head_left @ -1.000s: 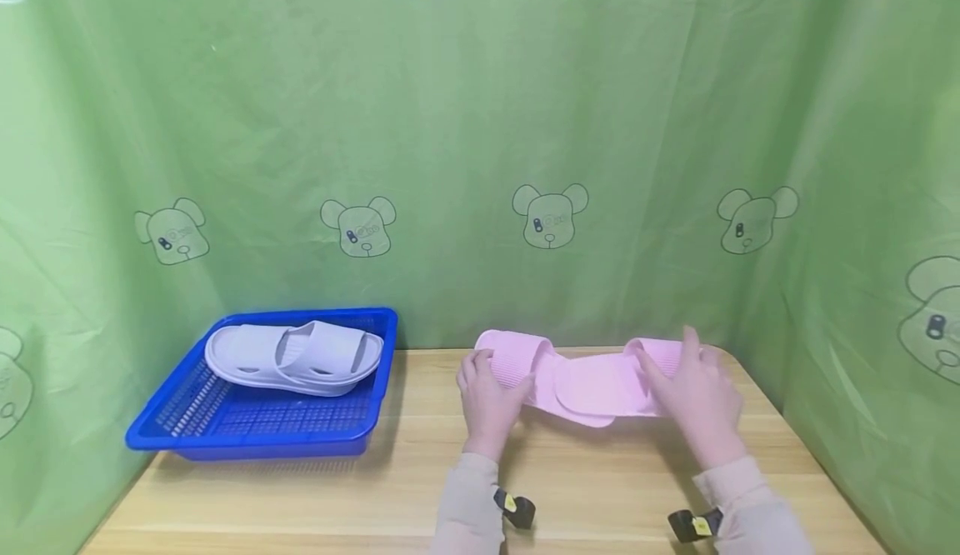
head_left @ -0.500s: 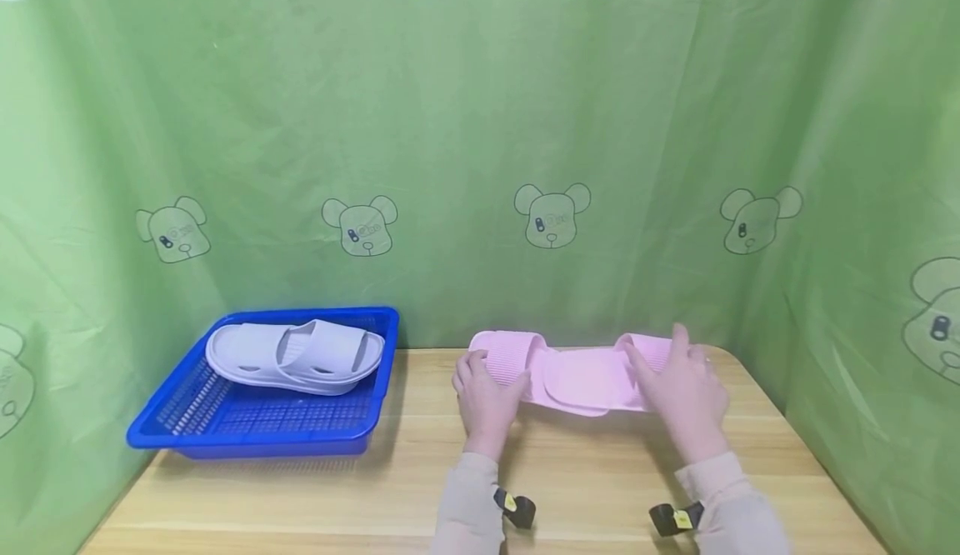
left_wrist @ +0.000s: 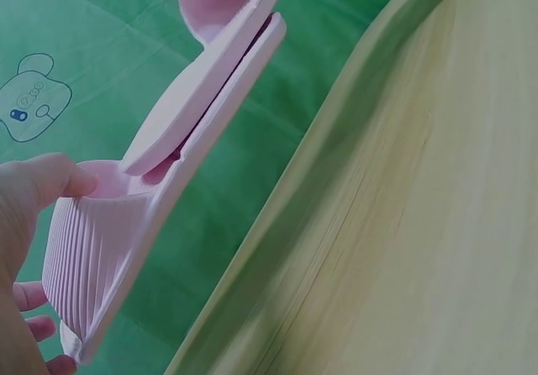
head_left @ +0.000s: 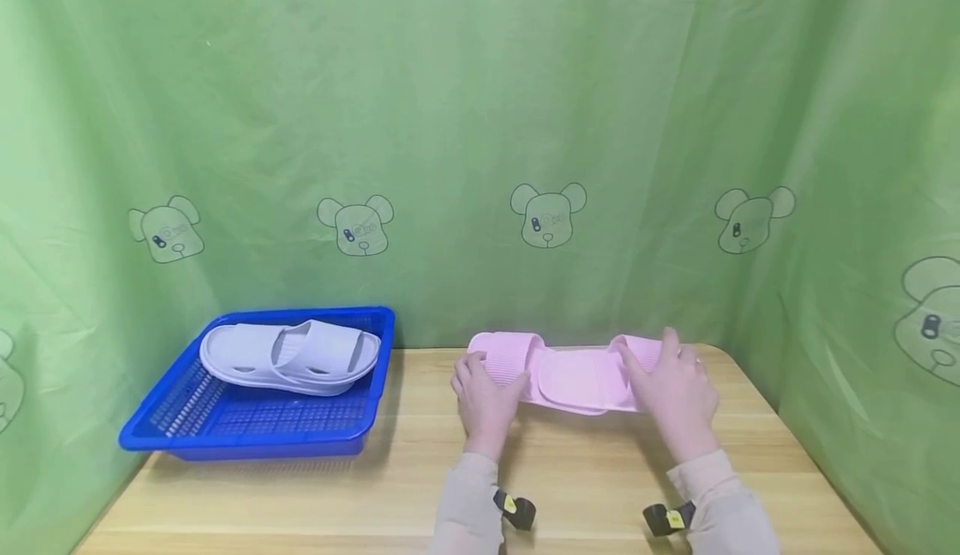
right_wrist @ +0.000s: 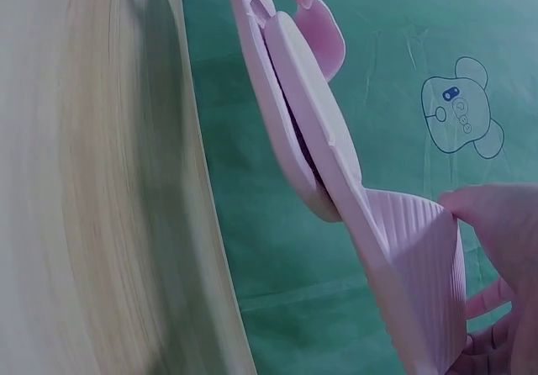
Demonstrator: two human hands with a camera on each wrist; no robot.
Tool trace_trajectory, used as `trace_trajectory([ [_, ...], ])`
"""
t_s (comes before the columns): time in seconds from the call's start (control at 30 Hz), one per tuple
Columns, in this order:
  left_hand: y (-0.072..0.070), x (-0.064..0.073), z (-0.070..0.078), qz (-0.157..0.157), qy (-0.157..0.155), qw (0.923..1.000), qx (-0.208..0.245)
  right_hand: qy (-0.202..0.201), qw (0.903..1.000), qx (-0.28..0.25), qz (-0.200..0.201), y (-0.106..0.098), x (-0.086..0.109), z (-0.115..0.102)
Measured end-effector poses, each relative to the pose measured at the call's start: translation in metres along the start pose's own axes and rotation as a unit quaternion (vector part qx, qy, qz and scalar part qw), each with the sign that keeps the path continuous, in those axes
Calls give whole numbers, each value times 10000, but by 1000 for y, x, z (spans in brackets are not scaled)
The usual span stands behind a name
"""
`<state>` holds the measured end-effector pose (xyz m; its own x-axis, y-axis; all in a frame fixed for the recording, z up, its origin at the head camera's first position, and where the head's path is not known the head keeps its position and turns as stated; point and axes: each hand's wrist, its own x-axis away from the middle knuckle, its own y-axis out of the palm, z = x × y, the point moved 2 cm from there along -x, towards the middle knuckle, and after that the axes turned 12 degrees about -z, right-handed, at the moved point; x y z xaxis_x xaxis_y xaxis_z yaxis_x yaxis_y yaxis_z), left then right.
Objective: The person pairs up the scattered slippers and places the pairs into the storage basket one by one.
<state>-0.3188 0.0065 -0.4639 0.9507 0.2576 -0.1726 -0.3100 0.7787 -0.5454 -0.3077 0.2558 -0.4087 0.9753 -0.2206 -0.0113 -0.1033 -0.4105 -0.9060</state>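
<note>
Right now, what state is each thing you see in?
Left pink slipper: held above the table, heel underneath the other's.
Right pink slipper: held above the table, heel on top.
Left hand: gripping the left pink slipper.
Right hand: gripping the right pink slipper.
Basket: upright on the table.
White slippers: lying in the basket, right side up.
Curtain: hanging behind the table.

The right hand (right_wrist: 514, 245) grips a pink slipper (right_wrist: 403, 245) overlapping a second slipper (right_wrist: 282, 123).
</note>
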Motion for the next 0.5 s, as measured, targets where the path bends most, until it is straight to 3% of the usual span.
trace_trajectory([
  [0.5,4,4,3,6,46,10000,61,15,10000,47,-68,3,2,-5],
])
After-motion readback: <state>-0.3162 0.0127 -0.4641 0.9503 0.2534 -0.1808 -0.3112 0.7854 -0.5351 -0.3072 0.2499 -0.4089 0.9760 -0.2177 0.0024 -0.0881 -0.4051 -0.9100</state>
